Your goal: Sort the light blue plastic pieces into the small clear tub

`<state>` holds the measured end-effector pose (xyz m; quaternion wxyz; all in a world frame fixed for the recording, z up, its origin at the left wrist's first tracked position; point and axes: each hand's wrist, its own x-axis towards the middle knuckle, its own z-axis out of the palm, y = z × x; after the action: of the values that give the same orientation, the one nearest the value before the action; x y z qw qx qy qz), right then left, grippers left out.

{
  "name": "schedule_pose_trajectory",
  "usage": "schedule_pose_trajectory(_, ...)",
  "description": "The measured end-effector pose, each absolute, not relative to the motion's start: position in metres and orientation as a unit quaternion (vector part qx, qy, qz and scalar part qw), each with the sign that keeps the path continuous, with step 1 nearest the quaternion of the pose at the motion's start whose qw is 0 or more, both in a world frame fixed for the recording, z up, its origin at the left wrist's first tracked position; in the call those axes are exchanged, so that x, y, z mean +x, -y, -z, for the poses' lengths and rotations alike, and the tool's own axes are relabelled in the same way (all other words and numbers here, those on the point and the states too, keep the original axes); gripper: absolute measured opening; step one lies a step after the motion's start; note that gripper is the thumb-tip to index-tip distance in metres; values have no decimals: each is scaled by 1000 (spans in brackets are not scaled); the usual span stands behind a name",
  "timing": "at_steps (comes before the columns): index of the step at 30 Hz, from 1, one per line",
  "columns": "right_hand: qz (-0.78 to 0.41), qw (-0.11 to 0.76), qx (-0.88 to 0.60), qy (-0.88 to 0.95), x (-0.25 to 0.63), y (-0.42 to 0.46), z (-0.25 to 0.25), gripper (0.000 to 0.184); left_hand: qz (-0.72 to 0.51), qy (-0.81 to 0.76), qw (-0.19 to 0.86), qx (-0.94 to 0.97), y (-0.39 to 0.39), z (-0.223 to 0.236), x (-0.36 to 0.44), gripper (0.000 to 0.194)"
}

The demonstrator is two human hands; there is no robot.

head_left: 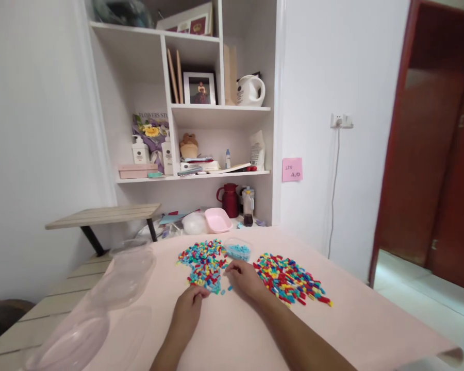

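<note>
My left hand rests at the near edge of a mixed heap of small coloured plastic bricks. Its fingers are closed together at the bricks, and whatever they hold is too small to make out. My right hand is at the right side of the same heap, fingers curled downward; their tips are partly hidden. Just beyond it stands a clear container with light blue bricks in it. A few loose blue bricks lie between my hands. To the right of my right forearm spreads a second mixed brick heap.
Clear plastic containers and a clear lid or tray line the left of the pink-covered table. Behind are a pink basin, a red jug and a bottle of dark liquid. A wooden bench stands at the left.
</note>
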<state>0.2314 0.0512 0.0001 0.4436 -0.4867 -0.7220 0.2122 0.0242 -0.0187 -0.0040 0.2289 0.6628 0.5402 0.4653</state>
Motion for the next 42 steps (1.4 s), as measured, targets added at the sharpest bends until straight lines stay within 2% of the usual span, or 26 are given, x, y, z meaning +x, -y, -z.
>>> schedule_pose_trajectory(5, -226, 420, -487, 732, 235, -52, 0, 27, -459, -520, 204, 690, 21, 5, 25, 33)
schedule_pose_trajectory(9, -234, 357, -477, 769, 239, -51, -2, 25, -395, -507, 165, 748, 22, 5, 28, 36)
schedule_pose_trajectory(16, -250, 306, -435, 809, 249, -48, -8, 21, -315, -527, 108, 782, 23, 5, 31, 43)
schedule_pose_trajectory(25, -201, 235, -416, 855, 257, -41, -20, 33, -337, -532, 99, 770, 17, 7, 30, 41)
schedule_pose_trajectory(34, -182, 215, -416, 865, 260, -44, -20, 17, -357, -527, 108, 764, 11, 11, 27, 34)
schedule_pose_trajectory(42, -179, 230, -440, 850, 257, -45, -21, 14, -363, -531, 122, 756, 14, 4, 29, 32)
